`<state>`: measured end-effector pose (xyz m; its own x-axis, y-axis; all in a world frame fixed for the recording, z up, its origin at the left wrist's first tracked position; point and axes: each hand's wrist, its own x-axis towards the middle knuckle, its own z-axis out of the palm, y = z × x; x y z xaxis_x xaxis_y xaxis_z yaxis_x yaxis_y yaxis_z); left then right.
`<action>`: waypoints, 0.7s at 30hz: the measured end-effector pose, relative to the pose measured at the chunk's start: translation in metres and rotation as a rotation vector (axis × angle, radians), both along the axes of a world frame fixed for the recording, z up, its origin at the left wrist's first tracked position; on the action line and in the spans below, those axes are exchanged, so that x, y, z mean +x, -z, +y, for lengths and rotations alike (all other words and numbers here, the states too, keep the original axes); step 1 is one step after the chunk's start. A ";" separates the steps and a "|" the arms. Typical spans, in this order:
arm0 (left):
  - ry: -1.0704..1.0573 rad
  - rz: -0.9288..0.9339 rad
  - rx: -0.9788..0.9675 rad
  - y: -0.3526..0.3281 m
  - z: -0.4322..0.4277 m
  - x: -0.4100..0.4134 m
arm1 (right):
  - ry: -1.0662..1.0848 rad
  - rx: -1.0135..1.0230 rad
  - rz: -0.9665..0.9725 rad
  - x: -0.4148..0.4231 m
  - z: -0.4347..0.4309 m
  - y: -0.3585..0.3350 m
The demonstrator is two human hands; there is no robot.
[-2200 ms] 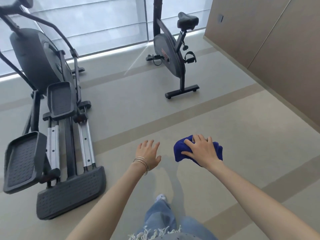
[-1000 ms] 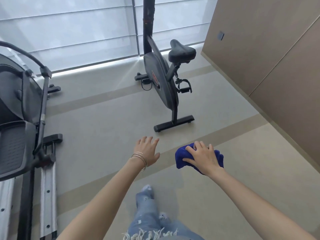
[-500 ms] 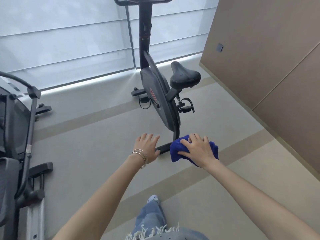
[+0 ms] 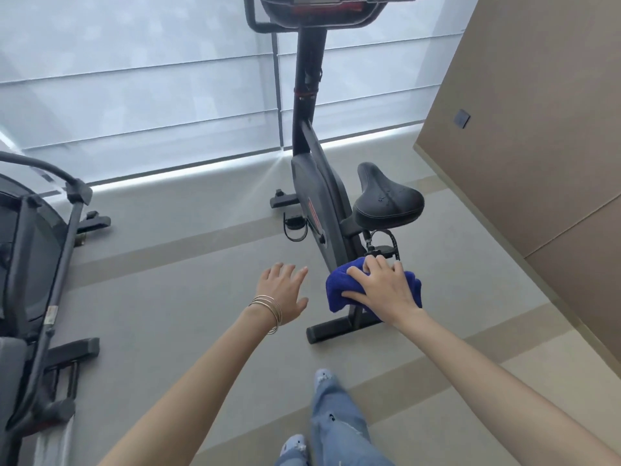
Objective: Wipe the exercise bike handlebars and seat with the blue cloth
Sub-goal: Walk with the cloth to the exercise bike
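Compared with half a second earlier, the black upright exercise bike (image 4: 319,203) is seen larger and nearer. Its black padded saddle seat (image 4: 386,200) now sits just above the right hand (image 4: 383,290) in the view. More of the black tubular handlebars (image 4: 248,15) is seen at the top edge, though they are cut off by the frame.

The grip is unchanged. The bunched dark blue terry cloth (image 4: 336,290) is held in the right hand, with the fingers curled over its top and the thumb along its lower edge. The cloth is carried in the air, apart from both seat and handlebars.

The left hand (image 4: 284,290) is held out beside the cloth, palm down, with the fingers nearly straight and slightly spread. Nothing is held in it. Thin gold bangles (image 4: 268,307) are worn on that wrist.

The black strapped pedal (image 4: 383,247) and the lower frame are partly covered in the view by the right hand and cloth. The bike's flat black rear foot (image 4: 336,327) is seen below them on the grey banded floor (image 4: 168,297).

A dark grey elliptical trainer (image 4: 33,247) is at the left edge. Pale roller blinds (image 4: 134,95) are behind the bike, and a brown panelled wall (image 4: 537,129) is at the right. Frayed blue jeans (image 4: 336,425) are seen at the bottom.
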<state>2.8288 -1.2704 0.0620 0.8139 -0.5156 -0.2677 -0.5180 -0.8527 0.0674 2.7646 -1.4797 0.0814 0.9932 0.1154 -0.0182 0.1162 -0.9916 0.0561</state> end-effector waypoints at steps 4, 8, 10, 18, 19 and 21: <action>-0.037 -0.007 0.000 -0.004 -0.025 0.048 | -0.027 0.004 -0.002 0.058 -0.026 -0.004; -0.057 -0.038 -0.020 -0.017 -0.046 0.096 | -0.040 -0.012 -0.020 0.115 -0.051 -0.013; -0.071 -0.059 -0.031 -0.021 -0.050 0.114 | -0.051 -0.016 -0.024 0.142 -0.058 -0.017; -0.095 -0.111 -0.055 -0.034 -0.048 0.183 | -0.095 0.009 -0.055 0.215 -0.054 -0.030; -0.088 -0.109 -0.061 -0.035 -0.047 0.192 | -0.087 0.016 -0.058 0.224 -0.052 -0.032; -0.067 -0.108 -0.065 -0.037 -0.045 0.212 | -0.067 0.025 -0.078 0.242 -0.047 -0.037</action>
<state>3.0407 -1.3159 0.0992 0.8693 -0.4726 -0.1444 -0.4675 -0.8812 0.0699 3.0069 -1.5271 0.1180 0.9814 0.1813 0.0629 0.1788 -0.9829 0.0427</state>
